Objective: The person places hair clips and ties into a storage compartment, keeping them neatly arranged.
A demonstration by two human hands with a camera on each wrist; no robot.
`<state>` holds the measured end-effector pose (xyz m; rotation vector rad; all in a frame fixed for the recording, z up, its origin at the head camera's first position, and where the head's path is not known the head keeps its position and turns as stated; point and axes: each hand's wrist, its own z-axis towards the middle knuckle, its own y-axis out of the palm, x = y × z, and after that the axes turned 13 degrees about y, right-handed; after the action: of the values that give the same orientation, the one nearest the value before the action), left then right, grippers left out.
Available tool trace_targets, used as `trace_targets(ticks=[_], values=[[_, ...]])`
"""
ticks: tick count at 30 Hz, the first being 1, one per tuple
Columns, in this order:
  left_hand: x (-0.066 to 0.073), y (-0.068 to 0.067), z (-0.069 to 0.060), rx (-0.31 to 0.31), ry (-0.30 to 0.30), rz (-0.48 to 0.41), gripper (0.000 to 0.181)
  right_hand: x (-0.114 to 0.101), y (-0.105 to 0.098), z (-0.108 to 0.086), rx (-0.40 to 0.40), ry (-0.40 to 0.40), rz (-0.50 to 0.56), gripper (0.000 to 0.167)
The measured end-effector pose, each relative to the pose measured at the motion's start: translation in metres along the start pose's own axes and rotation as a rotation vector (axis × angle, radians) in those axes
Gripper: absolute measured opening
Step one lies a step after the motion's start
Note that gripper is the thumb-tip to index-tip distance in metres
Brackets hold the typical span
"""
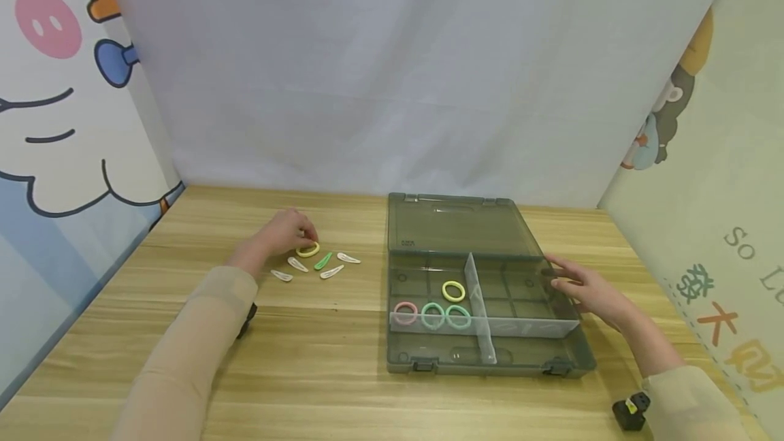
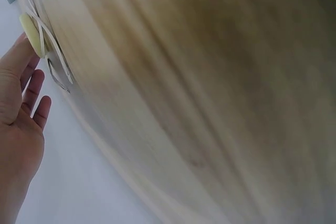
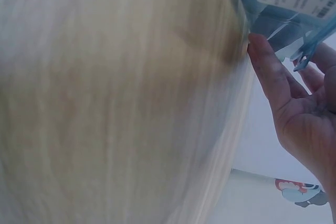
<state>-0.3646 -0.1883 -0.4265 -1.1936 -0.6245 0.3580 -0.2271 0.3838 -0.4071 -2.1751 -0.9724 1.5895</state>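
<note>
My left hand (image 1: 284, 231) is at the left of the table, its thumb and fingertips pinching a yellow hair tie (image 1: 308, 250). The same yellow hair tie (image 2: 32, 36) shows edge-on at the fingertips in the left wrist view. Close by lie several white snap hair clips (image 1: 348, 258) and a green hair clip (image 1: 322, 261). My right hand (image 1: 591, 291) rests against the right side of a grey see-through organizer box (image 1: 490, 367), fingers fairly straight. Inside the box lie a yellow hair tie (image 1: 445, 286), a pink hair tie (image 1: 397, 307) and two green hair ties (image 1: 425, 308).
The box's lid (image 1: 453, 223) lies folded back toward the rear curtain (image 1: 367, 87). Pale dividers (image 1: 527, 327) split the box into compartments. Printed walls stand at the left and right of the wooden table (image 1: 294, 373).
</note>
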Motion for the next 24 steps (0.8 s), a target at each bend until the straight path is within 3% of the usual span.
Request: trace_targets(ticks=[5,13,24], values=[[-0.001,0.0,-0.001,-0.013,-0.015,-0.006,0.006,0.0,0.0,0.001,-0.001,-0.004,-0.001,0.063],[0.003,-0.004,0.0,-0.022,-0.096,-0.074,0.004,-0.001,0.001,0.002,-0.007,0.005,-0.006,0.062],[0.016,-0.015,0.009,0.007,-0.052,-0.045,0.004,-0.004,0.0,0.0,0.017,-0.005,-0.026,0.061]])
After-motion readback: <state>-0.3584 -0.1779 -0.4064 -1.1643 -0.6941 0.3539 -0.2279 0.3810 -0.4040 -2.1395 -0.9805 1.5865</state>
